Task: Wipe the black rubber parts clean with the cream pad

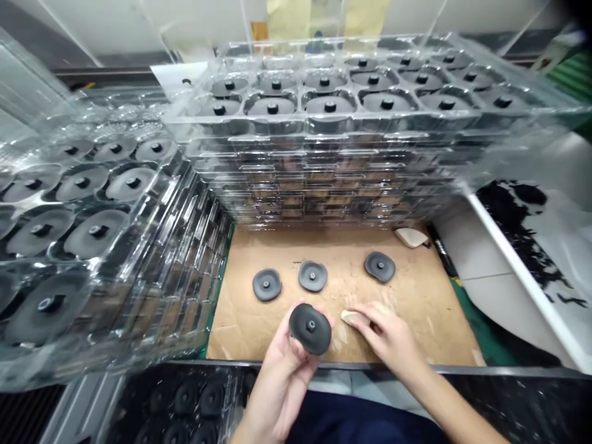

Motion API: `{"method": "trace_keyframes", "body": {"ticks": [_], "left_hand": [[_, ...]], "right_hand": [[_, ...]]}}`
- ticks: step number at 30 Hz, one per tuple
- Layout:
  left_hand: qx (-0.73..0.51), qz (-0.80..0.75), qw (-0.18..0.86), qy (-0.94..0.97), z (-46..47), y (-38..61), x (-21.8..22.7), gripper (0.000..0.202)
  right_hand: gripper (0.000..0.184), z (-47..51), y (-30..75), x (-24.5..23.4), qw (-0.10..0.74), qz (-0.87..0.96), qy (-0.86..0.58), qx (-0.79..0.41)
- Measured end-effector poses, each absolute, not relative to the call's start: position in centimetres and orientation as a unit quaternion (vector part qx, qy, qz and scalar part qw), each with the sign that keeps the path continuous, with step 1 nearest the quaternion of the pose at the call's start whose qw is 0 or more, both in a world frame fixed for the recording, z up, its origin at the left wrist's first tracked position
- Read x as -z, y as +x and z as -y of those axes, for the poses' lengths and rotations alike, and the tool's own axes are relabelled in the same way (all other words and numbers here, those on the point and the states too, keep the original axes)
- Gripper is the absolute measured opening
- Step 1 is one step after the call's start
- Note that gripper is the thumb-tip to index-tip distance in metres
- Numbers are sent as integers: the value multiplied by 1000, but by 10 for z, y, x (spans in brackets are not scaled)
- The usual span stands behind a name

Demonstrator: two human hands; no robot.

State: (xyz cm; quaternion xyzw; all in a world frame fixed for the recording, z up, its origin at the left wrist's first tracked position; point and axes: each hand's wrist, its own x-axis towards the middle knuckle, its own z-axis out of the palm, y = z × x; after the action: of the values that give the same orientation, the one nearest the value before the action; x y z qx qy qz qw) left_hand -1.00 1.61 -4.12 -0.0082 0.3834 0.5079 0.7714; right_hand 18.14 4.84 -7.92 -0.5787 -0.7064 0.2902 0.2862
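Yellow sheets (289, 21) are seen against the far wall (203, 24), and a white paper (178, 77) at far left. At right, black scraps (504, 213) are strewn beyond a white rail (522, 275); a green mat (491, 345) is partly covered by cardboard (240, 314).

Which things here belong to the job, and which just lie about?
Likely in use:
Dark grey rounded disc, left hand
Small cream pad, right hand
Three matching discs on brown cardboard
Clear plastic trays

Likely lying about:
White sheet
Loose black pieces

It looks like a factory workshop: clear trays (296, 151) of matching dark parts (99, 242) stand stacked beside cardboard (342, 246), black scraps (506, 213) nearby.
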Motion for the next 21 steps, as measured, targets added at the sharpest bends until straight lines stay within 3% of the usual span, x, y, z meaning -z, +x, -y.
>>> {"method": "trace_keyframes", "body": {"ticks": [4,7,11,15,18,21], "left_hand": [[-487,-389,782,11,-28,1,40,56],[-448,-400,799,28,-33,4,36,51],[-440,-424,791,44,-38,5,29,58],[-435,-424,792,59,-44,7,19,47],[-421,-397,815,39,-47,5,14,49],[-413,-393,821,37,-46,6,12,60]], "right_hand": [[18,-56,160,19,324,695,-568,-298],[22,-58,142,-11,366,740,-471,-312],[20,-64,133,-19,293,764,-438,-372],[23,-64,138,-18,377,759,-436,-304],[20,-53,154,-22,314,770,-425,-357],[20,-49,166,-27,263,775,-488,-303]]}}
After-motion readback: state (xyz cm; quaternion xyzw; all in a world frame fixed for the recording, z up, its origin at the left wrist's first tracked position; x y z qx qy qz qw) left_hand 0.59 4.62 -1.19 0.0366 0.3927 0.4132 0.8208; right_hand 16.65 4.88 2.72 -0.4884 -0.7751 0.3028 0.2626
